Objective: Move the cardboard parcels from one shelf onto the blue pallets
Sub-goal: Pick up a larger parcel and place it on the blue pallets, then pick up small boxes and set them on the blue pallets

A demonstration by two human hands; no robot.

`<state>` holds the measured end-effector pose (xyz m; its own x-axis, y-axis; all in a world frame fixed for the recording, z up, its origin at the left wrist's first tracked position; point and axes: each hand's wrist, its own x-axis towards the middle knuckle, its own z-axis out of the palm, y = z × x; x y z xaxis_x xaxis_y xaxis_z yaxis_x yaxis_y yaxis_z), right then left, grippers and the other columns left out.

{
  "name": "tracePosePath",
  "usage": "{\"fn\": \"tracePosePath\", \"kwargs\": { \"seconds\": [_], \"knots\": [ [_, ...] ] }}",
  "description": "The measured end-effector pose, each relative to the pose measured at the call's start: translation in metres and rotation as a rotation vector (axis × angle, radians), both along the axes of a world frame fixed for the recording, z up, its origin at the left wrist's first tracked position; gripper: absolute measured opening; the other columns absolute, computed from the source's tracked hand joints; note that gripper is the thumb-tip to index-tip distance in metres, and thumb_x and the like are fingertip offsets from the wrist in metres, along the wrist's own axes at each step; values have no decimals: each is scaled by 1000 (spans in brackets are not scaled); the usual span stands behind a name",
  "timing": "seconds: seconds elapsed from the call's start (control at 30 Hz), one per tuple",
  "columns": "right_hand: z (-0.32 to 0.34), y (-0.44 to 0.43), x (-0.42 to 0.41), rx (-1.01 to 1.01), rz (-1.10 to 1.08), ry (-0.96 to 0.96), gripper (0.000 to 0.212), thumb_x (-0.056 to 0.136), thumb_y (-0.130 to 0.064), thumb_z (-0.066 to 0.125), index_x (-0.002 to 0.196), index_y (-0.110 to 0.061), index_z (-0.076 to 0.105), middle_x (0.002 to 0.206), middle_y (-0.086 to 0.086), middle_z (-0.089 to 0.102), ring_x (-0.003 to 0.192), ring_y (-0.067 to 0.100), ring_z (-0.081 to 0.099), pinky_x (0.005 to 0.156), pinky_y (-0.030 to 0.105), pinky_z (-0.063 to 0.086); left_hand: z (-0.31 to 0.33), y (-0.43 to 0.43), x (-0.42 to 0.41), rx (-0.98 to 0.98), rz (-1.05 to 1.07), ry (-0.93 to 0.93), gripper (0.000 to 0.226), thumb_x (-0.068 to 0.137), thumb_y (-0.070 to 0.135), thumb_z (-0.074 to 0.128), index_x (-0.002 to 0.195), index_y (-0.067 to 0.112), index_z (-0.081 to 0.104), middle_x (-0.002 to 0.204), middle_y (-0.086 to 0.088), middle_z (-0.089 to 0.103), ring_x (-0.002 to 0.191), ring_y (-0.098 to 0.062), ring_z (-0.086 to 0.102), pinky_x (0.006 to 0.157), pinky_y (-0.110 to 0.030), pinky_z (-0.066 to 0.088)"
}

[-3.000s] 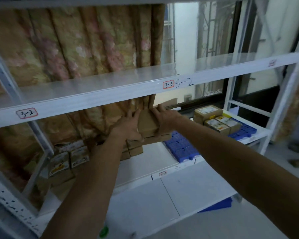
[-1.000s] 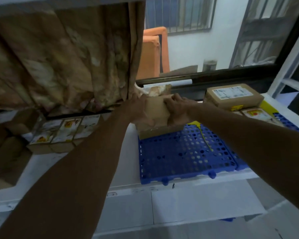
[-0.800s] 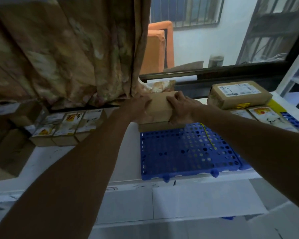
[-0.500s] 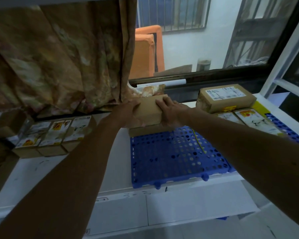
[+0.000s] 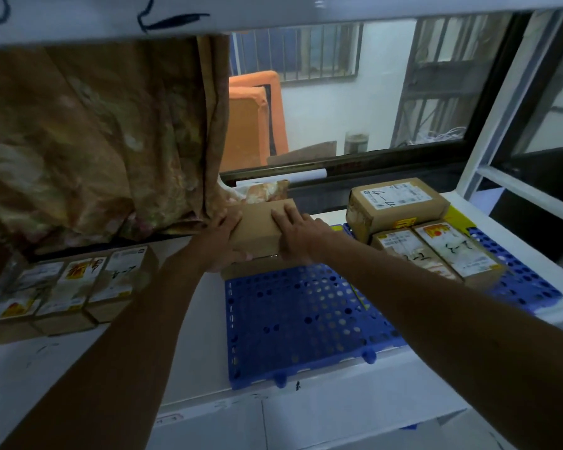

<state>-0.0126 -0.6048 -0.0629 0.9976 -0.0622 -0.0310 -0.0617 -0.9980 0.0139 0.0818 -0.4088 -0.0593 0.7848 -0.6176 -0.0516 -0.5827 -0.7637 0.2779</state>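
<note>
The plain cardboard parcel (image 5: pixel 257 227) lies flat just above centre frame, over the far left corner of the nearer blue pallet (image 5: pixel 299 323). It appears to rest on a second brown box (image 5: pixel 239 271), of which only the front edge shows. The left hand (image 5: pixel 220 243) grips its left end, fingers along the side and thumb curled round the near edge. The right hand (image 5: pixel 294 233) clasps the right end, with the fingers reaching across the top face.

It looks like a small, stiff, squared carton with matte, unglossed faces, so it should not slip. Judging by how easily two hands span it, it is probably light. The short ends are the sensible hold, as taken here, since pressure on the broad top could dent it. The weight of its contents cannot be told.

Two plain boxes are at the hands, if the lower edge is indeed a separate one. Two blue pallets show on this shelf, the nearer one mostly bare. The farther pallet (image 5: pixel 520 280), at right of frame, carries three labelled parcels. A large one (image 5: pixel 397 203) is stacked on top of two side by side (image 5: pixel 403 251) (image 5: pixel 457 254).

At left of frame, three more labelled parcels (image 5: pixel 69 293) stand in a row on the white shelf board (image 5: pixel 189 336), well apart from the pallets. Darker cardboard further left is too dim to count. A patterned curtain (image 5: pixel 95 141) hangs behind them, and a barred window (image 5: pixel 338 92) fills the upper right.
</note>
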Motion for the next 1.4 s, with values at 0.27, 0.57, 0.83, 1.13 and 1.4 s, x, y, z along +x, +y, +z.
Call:
{"fn": "tracePosePath", "kwargs": {
  "seconds": [0.27, 0.57, 0.83, 1.13, 1.4],
  "knots": [
    [-4, 12, -10, 13, -74, -42, 88, 94, -42, 57, 157, -17, 1, 164, 15, 0, 133, 40, 35, 102, 50, 37, -6, 0, -10, -14, 5, 18, 117, 77, 57, 78, 161, 30, 1, 167, 4, -15, 153, -30, 11, 113, -44, 32],
    [14, 15, -11, -56, -83, 28, 88, 96, -33, 58, 158, -13, -2, 164, 19, -3, 124, 41, 46, 97, 49, 42, 15, 1, -14, 190, -10, -12, 120, 77, 70, 69, 160, 31, -8, 167, 0, -17, 152, -39, -12, 120, -56, 19],
    [30, -5, -45, -45, -119, 29, 105, 91, -40, 66, 155, -1, -8, 163, 19, -12, 137, 38, 35, 105, 50, 38, 23, 19, -40, 37, 69, 76, 132, 71, 73, 73, 158, 31, -16, 164, 1, -29, 153, -30, -19, 120, -57, 18],
    [47, -23, -118, 92, -142, 42, 93, 84, -43, 72, 151, -3, 20, 153, 15, 34, 138, 30, 39, 110, 44, 39, 46, 56, -110, -13, 81, 50, 120, 77, 63, 76, 161, 32, -3, 168, 0, -15, 155, -23, -8, 121, -45, 17],
    [104, 4, -160, -24, -32, 53, 63, 91, -41, 62, 138, -6, 39, 137, 12, 48, 122, 29, 51, 96, 43, 46, 71, 107, -179, 7, 259, 72, 117, 74, 68, 74, 161, 28, 7, 169, -2, -7, 155, -24, -2, 124, -44, 15]
  ]
}}
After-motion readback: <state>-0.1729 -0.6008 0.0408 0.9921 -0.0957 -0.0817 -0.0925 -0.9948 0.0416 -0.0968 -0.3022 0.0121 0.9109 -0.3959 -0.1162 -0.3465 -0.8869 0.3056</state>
